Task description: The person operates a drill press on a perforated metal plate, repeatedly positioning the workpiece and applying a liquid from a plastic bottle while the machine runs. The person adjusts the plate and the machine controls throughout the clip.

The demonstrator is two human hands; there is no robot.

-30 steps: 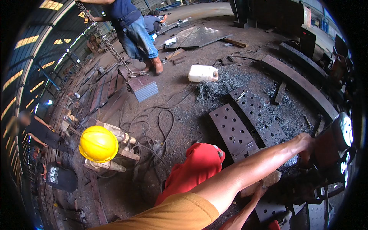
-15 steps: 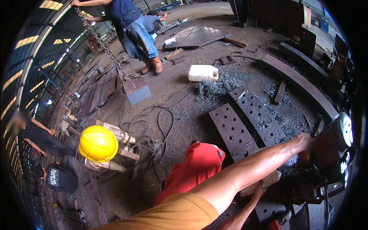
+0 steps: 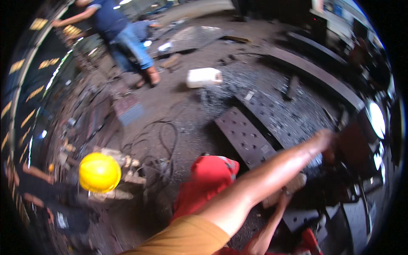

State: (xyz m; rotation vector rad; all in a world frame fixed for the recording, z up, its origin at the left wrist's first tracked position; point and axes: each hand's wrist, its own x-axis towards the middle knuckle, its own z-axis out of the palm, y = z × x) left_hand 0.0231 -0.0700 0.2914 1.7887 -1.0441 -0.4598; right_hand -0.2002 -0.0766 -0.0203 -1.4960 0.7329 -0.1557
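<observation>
My left arm, in a mustard-brown sleeve, stretches across from the lower edge to the right. At its end, my left hand (image 3: 326, 140) is against a dark machine (image 3: 355, 144) with a shiny rounded housing. The fingers look curled onto its side, though blur and shadow partly hide them. Beneath my arm a person in red (image 3: 208, 180) bends low. That person's bare forearm (image 3: 272, 223) reaches toward a tan object (image 3: 295, 182), unclear in kind, near the machine's foot. Beyond lie dark steel plates (image 3: 244, 134) with rows of holes. My right hand is out of view.
Metal shavings (image 3: 223, 91) surround a white plastic jug (image 3: 204, 77). Cables (image 3: 170, 140) loop over the floor. A yellow hard hat (image 3: 100, 172) is at left, near people in dark clothes. A person in jeans (image 3: 131, 49) stands far left by a steel block (image 3: 128, 111). Long steel beams (image 3: 316, 76) lie right.
My view has swung and blurred, so most of the scene sits farther left in the picture. My left hand is still at the machine.
</observation>
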